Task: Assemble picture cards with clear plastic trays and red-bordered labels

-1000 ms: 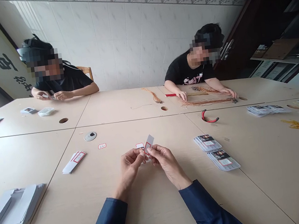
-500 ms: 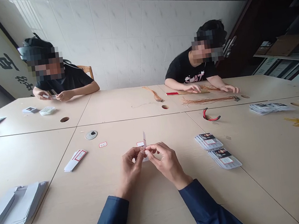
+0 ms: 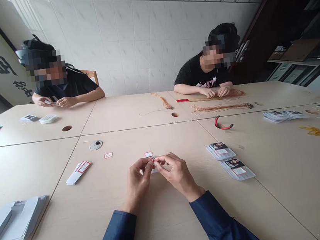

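Left hand: we pinch the small white red-bordered paper tag [image 3: 149,155] with our left hand [image 3: 136,177], fingers narrow and steady.
Right hand: our right hand [image 3: 176,171] also holds it, fingertips close.
Tag: between both hands, above the centre of the pale wooden tabletop [image 3: 173,227].
Right: stacked black-and-white cards [image 3: 220,151].

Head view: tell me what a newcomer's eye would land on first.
The eye goes first to the centre foreground, where the left hand and right hand pinch a small red-edged paper tag over the pale table. To the right lie red-handled pliers and stacks of printed cards. Coppery cords stretch along the far side, before a co-worker.
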Demonstrator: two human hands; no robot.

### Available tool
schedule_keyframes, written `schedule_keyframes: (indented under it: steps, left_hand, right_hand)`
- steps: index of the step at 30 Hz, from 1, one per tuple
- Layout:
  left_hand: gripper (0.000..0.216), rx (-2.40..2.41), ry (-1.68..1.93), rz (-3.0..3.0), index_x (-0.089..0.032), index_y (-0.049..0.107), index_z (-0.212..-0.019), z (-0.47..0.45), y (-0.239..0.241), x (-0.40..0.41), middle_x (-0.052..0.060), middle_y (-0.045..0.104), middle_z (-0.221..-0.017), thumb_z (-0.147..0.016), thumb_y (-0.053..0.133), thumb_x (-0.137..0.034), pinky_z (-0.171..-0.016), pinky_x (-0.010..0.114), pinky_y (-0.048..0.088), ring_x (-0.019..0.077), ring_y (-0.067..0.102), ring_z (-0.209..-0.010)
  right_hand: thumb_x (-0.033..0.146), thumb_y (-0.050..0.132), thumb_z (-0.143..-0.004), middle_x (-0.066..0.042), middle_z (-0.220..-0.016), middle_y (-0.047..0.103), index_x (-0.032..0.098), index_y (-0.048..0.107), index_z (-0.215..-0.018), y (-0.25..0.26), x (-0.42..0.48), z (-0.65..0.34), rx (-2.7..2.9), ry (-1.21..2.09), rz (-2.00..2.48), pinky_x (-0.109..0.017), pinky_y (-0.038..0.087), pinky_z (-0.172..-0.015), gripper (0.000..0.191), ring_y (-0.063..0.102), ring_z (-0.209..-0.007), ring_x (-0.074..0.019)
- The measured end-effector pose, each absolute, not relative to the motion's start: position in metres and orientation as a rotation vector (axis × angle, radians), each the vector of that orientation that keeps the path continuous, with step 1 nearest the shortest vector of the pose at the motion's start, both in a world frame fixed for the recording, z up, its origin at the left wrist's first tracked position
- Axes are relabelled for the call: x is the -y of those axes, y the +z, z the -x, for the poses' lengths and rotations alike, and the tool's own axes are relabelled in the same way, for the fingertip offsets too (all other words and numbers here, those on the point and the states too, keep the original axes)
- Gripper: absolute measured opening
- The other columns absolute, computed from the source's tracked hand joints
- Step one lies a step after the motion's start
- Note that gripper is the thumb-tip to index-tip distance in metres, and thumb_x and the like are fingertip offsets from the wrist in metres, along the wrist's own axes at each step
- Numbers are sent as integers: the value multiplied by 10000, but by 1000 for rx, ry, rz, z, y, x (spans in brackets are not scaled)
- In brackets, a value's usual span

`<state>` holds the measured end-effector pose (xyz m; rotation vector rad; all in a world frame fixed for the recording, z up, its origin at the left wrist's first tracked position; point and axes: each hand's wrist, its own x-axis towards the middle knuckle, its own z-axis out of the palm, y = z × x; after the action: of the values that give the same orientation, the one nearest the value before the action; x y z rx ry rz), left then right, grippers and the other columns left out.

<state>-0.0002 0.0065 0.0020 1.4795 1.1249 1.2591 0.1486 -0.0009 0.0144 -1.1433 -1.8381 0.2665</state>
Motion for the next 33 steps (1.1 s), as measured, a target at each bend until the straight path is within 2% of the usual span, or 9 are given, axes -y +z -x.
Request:
schedule_keyframes:
  steps: [7, 18, 24, 33]
  left_hand:
    - [232, -1199, 1240, -1534, -185, 711, -892, 2, 1, -6, 48, 735, -875, -869, 589, -382, -691, 273, 464, 176, 634, -772]
    - [218, -1243, 1238, -1606, -186, 689, -857, 1, -1, -7, 34, 722, -813, -883, 560, -359, -658, 268, 442, 163, 610, -711]
    - [206, -1237, 1239, -1653, -188, 685, -840, 1, 0, -5, 31, 715, -802, -886, 553, -338, -637, 264, 423, 154, 578, -680]
    - [206, -1241, 1228, -1688, -184, 669, -815, 1, 3, -4, 19, 681, -771, -887, 538, -326, -609, 255, 394, 136, 507, -635]
  right_hand:
    - [170, 569, -896, -25, -836, 691, 227, 646, -928, 10, -1, -150, 1873, 239, 1119, -322, 523, -723, 100, 621, -774, -179]
    - [167, 557, -909, -21, -841, 689, 229, 636, -921, 12, -1, -151, 1916, 236, 1127, -294, 513, -720, 101, 634, -806, -176]
    - [195, 510, -932, -35, -833, 673, 233, 614, -890, 13, -1, -152, 1916, 272, 1157, -320, 507, -739, 118, 618, -806, -189]
    - [145, 536, -887, -14, -786, 635, 225, 598, -854, 14, 0, -150, 1895, 245, 1176, -294, 486, -710, 107, 593, -754, -172]
